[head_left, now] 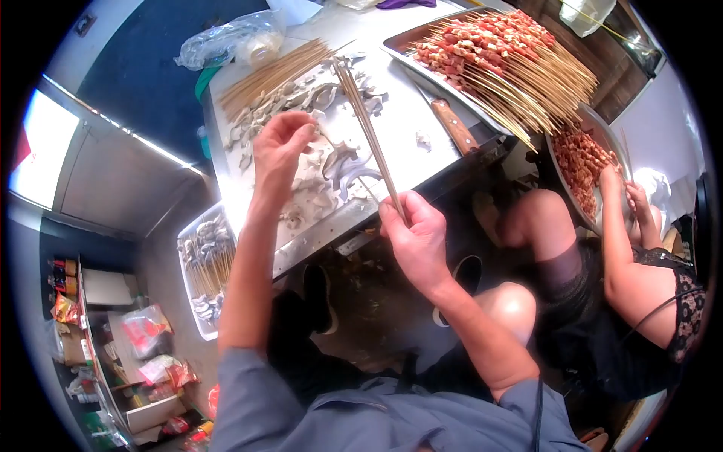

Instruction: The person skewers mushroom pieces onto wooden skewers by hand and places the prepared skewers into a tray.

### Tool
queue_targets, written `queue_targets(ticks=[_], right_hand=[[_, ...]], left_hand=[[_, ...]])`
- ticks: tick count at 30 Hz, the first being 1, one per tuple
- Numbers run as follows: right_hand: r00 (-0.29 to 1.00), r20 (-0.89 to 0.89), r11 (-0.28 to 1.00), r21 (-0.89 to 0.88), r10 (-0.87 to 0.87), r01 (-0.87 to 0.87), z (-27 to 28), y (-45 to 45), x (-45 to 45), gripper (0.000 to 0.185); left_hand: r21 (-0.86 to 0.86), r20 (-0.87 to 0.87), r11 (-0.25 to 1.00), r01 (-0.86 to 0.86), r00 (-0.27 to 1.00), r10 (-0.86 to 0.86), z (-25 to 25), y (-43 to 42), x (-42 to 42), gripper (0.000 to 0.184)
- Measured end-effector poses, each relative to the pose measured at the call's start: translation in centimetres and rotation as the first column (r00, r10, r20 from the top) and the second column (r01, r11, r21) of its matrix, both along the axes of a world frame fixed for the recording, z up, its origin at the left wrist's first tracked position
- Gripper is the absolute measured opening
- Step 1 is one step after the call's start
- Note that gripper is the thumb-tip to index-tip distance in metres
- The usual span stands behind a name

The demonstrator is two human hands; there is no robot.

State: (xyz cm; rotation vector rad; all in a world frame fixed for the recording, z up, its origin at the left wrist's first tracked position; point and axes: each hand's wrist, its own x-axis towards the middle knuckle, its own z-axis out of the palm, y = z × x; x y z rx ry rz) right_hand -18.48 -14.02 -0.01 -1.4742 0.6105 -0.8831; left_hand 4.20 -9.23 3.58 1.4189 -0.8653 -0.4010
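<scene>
My right hand point(414, 230) is closed around a bundle of wooden skewers point(367, 128) that point up over the table. One more skewer slants from near that hand, threaded with grey-white strips of meat point(345, 166). Close to its tip, the thumb and fingers of my left hand point(285, 143) are pinched together; whatever is between them is too small to make out. Loose grey pieces point(301, 98) lie spread on the white tabletop point(403, 105) behind and below the strips. Bare skewers point(271, 71) are piled at the back left.
A metal tray point(399, 47) of red meat skewers point(493, 53) stands at the back right, beside a wooden-handled knife point(454, 126). A white tray point(188, 264) of finished skewers sits low on the left. At the right, another person's hands point(621, 184) reach into a bowl of red meat point(578, 167).
</scene>
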Motion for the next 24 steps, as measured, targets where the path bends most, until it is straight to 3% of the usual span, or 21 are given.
queue_targets(ticks=[1, 2, 3, 4, 6, 10, 13, 15, 17, 19, 21, 24], right_hand=[[1.0, 0.008, 1.0, 0.02, 0.007, -0.008, 0.1, 0.0, 0.0, 0.01], [1.0, 0.009, 1.0, 0.019, 0.006, -0.006, 0.1, 0.0, 0.1, 0.01], [1.0, 0.003, 0.999, 0.034, 0.016, -0.016, 0.0, -0.1, 0.1, 0.011], [1.0, -0.003, 0.998, 0.049, 0.025, -0.025, -0.1, -0.1, 0.1, 0.011], [0.999, -0.005, 0.998, 0.054, 0.031, -0.031, -0.1, -0.1, 0.1, 0.011], [0.998, -0.022, 0.997, 0.06, 0.053, -0.051, 0.5, -0.2, -0.3, 0.011], [0.998, -0.021, 0.997, 0.059, 0.058, -0.056, 0.5, -0.4, -0.4, 0.012], [0.998, -0.014, 0.996, 0.071, 0.06, -0.059, 0.6, -0.3, -0.5, 0.012], [0.998, -0.004, 0.995, 0.081, 0.063, -0.062, 0.7, -0.2, -0.5, 0.013], [0.997, -0.016, 0.995, 0.065, 0.07, -0.069, 0.5, -0.2, -0.4, 0.013], [0.997, -0.016, 0.995, 0.065, 0.073, -0.072, 0.4, 0.0, -0.3, 0.013], [0.996, -0.024, 0.995, 0.061, 0.082, -0.08, 0.3, 0.2, -0.2, 0.013]], left_hand=[[0.0, 0.002, 1.0, 0.003, 1.0, -0.003, -0.4, -0.7, 1.2, 0.016], [0.127, 0.318, 0.983, -0.131, 0.944, 0.085, -0.3, -1.5, 2.0, 0.017], [0.2, 0.609, 0.935, -0.294, 0.785, 0.116, -0.3, -2.2, 2.8, 0.019], [0.201, 0.609, 0.935, -0.293, 0.785, 0.115, -0.4, -2.9, 3.7, 0.019], [0.198, 0.901, 0.93, -0.309, 0.431, -0.048, -0.9, -3.9, 5.3, 0.019], [0.284, 0.893, 0.915, -0.288, 0.427, -0.143, -1.2, -4.8, 6.3, 0.015], [0.168, 0.907, 0.937, -0.306, 0.419, -0.026, -0.4, -4.2, 5.6, 0.01], [0.135, 0.707, 0.953, -0.273, 0.7, 0.1, 0.2, -3.2, 4.7, 0.006], [0.184, 0.631, 0.937, -0.297, 0.767, 0.119, 0.4, -2.2, 4.0, 0.009], [-0.02, 0.17, 0.996, -0.085, 0.982, 0.087, 0.1, -1.3, 3.2, 0.011], [0.004, 0.14, 0.995, -0.097, 0.985, 0.096, 0.0, -0.3, 2.4, 0.013], [-0.1, -0.087, 0.995, -0.024, 0.996, 0.015, -0.6, 0.8, 1.6, 0.011]])
